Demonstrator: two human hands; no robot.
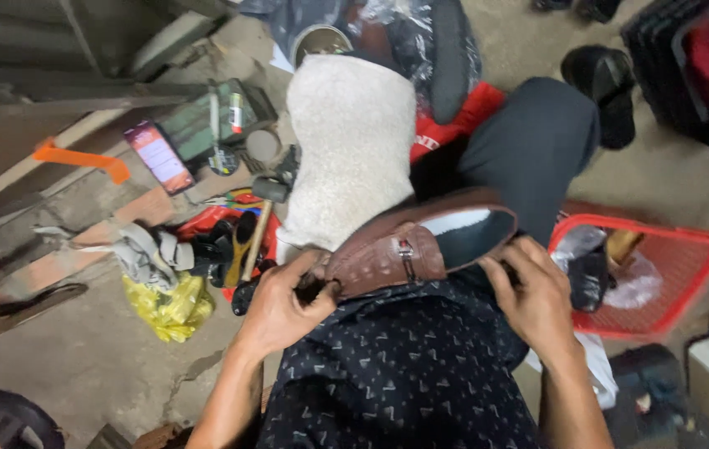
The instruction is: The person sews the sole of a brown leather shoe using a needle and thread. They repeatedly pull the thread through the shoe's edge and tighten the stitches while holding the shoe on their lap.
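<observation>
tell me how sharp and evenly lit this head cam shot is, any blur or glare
Head view: soft, even light with no hard shadows; the brown shoe and both hands, left hand and right hand, are fairly sharp; the edges look softer and stretched by the wide lens; mild glare on the phone screen and the plastic wrap at top.

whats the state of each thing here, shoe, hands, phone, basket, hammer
brown shoe: on its side across the lap, held at both ends
left hand: gripping the shoe's toe end
right hand: gripping its heel end
phone: screen lit, lying flat
red basket: holding items
hammer: lying unused
</observation>
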